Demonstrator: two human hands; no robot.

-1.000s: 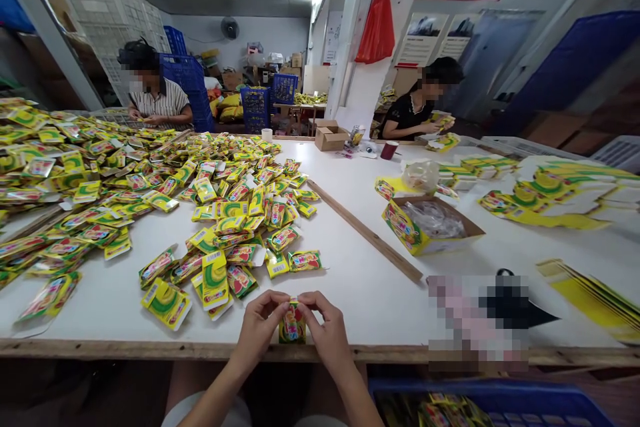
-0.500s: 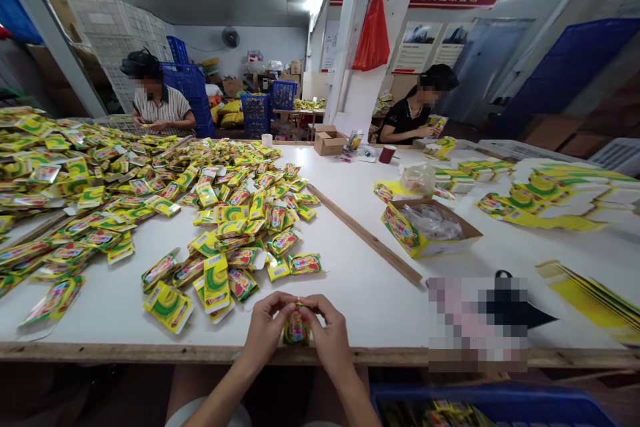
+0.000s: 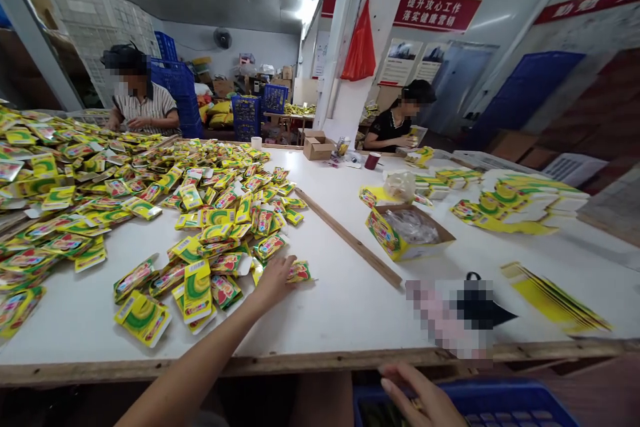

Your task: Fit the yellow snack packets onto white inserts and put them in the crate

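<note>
Head view: what is shown, largest first?

— Wide white tabletop (image 3: 330,320) with a raw wooden edge. Its left half is mostly covered by a loose heap of yellow-and-green printed cardboard boxes (image 3: 143,207).

Copied. Next size down?

— Slotted blue plastic crate (image 3: 500,392), set below the near table edge, right of centre. Open yellow-and-green printed carton (image 3: 383,235), filled with crumpled clear plastic (image 3: 413,227), placed on the right half. Flat yellow card sheets (image 3: 555,300) are fanned out nearer the front edge. Long brown wooden strip (image 3: 350,239) is laid diagonally between heap and carton.

Hands?

— Bare left hand (image 3: 276,280): stretched out to the heap's right side, back of hand up, fingers placed over one end of a small red, green and yellow printed box (image 3: 303,271). Whether it is grasped or only touched cannot be told. Bare right hand (image 3: 423,397): held over the blue crate, just beside the table edge, cut off by the frame. Its grip cannot be told either; the palm is hidden.

Box position?

— Laid on the tabletop at the heap's near right corner. Left end is covered by the fingers, right end is exposed.
</note>
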